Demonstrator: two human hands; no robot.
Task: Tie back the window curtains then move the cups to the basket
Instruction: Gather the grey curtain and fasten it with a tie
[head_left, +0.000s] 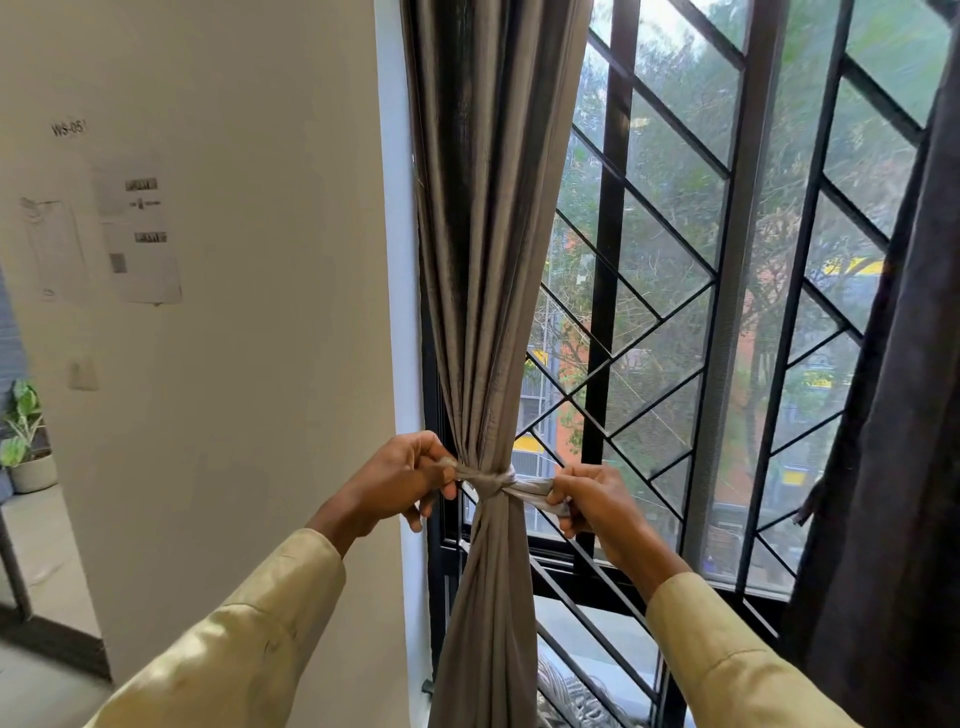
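A grey-brown curtain (488, 260) hangs gathered at the left side of the window. A fabric tie-back (488, 482) of the same colour wraps its narrowest part, crossed in a knot at the front. My left hand (395, 480) grips the tie's left end, pulled out to the left. On the other side, my right hand (597, 501) grips the right end, pulled to the right. A second, darker curtain (893, 415) hangs loose at the right edge. No cups or basket are in view.
The window has a black metal grille (670, 291) with trees and buildings outside. A white wall (249, 312) with taped papers (140, 234) stands to the left. A potted plant (26, 441) sits far left on the floor.
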